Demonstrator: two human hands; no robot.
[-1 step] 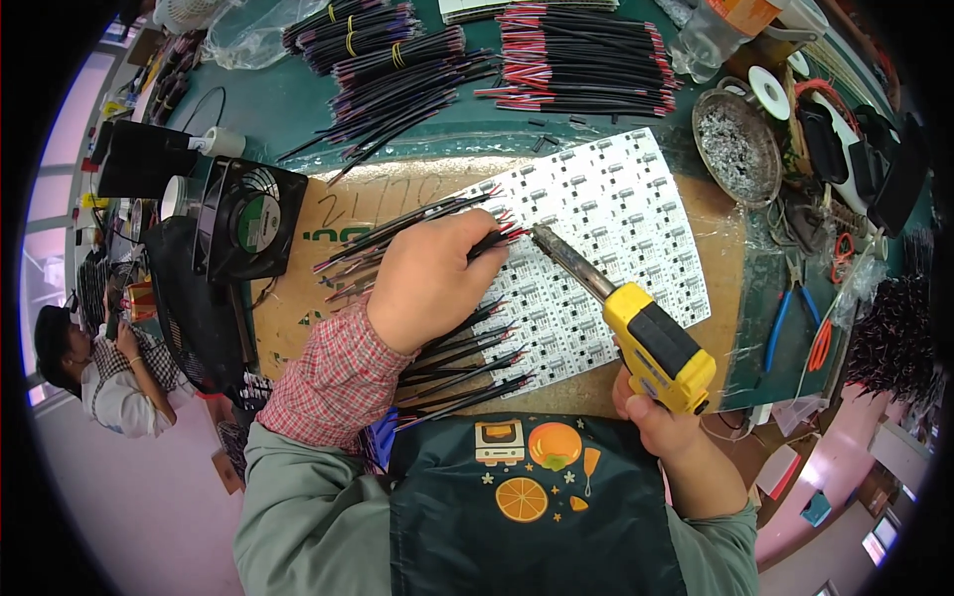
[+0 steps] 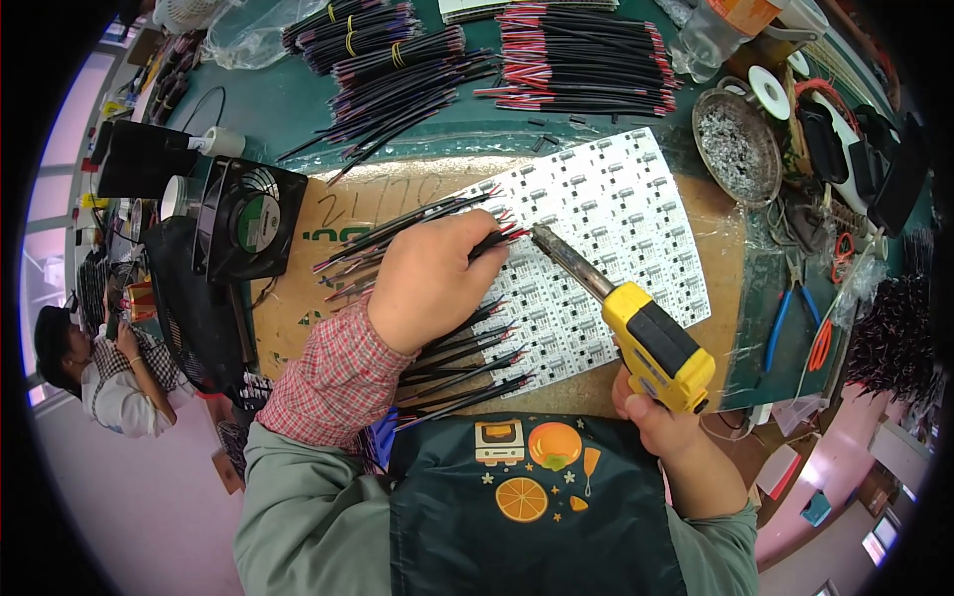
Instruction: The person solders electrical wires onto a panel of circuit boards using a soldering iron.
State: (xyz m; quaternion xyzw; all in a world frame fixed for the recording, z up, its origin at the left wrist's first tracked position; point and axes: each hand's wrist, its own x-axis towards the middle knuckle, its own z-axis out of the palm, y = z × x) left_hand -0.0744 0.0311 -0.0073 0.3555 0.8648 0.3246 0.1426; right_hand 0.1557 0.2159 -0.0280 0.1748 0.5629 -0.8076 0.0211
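A white panel of small circuit boards (image 2: 636, 228) lies at a slant on a brown cardboard sheet (image 2: 730, 298). My left hand (image 2: 432, 273) is closed in a pinch on a black cable (image 2: 484, 245), whose bare red-tipped end rests over the panel. My right hand (image 2: 651, 412) grips a yellow and black soldering gun (image 2: 661, 348) from below. Its dark metal tip points up and left, right beside the cable's end; whether they touch I cannot tell. More black cables (image 2: 467, 372) lie along the panel's left edge, above and below my left hand, which hides some of them.
Bundled cables (image 2: 383, 79) and a stacked pile of cables (image 2: 586, 60) lie at the back. A black fan (image 2: 248, 219) stands left. To the right are a metal bowl of scraps (image 2: 737, 144) and blue-handled pliers (image 2: 780, 323). Another person (image 2: 129, 382) sits far left.
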